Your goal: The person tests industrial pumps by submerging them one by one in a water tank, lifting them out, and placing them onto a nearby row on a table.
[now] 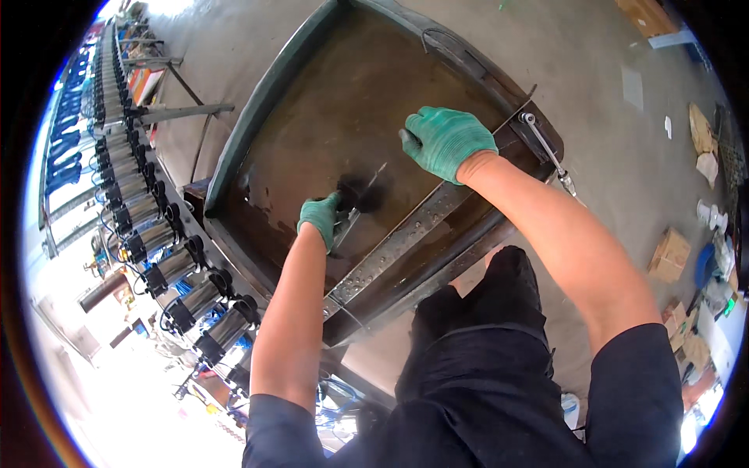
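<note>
Murky brown water fills a dark-rimmed tub in front of me. My left hand, in a green glove, is closed at the water on a dark roundish part with a thin silvery strip along it. That part looks partly under water, and its kind is not clear. Over the tub's right side hovers my right hand, also gloved in green, with its fingers curled. Its palm faces away, so anything inside it is hidden. A wet metal bar with droplets spans the tub's near side.
A silver ratchet wrench lies on the tub's right rim. Left of the tub runs a long roller conveyor with black fittings. Cardboard boxes and loose scraps lie on the floor at right.
</note>
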{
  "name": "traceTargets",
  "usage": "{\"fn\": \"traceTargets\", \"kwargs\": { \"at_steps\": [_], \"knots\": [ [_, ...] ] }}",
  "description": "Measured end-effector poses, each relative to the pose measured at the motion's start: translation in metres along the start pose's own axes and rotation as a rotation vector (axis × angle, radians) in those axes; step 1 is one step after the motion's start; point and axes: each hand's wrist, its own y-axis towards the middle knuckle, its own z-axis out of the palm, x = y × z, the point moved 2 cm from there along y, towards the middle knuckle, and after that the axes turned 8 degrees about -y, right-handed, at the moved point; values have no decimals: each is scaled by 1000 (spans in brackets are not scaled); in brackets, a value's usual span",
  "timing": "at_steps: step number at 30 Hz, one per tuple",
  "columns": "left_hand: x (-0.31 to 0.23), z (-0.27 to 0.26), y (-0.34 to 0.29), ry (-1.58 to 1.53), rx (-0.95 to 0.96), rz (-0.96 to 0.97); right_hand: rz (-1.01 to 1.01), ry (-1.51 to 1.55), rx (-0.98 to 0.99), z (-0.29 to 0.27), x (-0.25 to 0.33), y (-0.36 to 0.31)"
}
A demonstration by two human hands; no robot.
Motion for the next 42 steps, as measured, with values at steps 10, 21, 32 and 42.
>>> {"fn": "traceTargets", "kwargs": {
  "at_steps": [10,21,32,42],
  "knots": [
    [19,17,-18,-174,30,10,-8,27,-2,-3,1,-2],
    [52,0,-52,-371,15,128,-58,8,-236,16,-6,-2],
    [55,1,-60,-372,-40,166,-89,7,-297,17,-6,-2],
    [55,5,-57,-282,-22,266,-72,10,-118,9,-5,-1]
  ]
}}
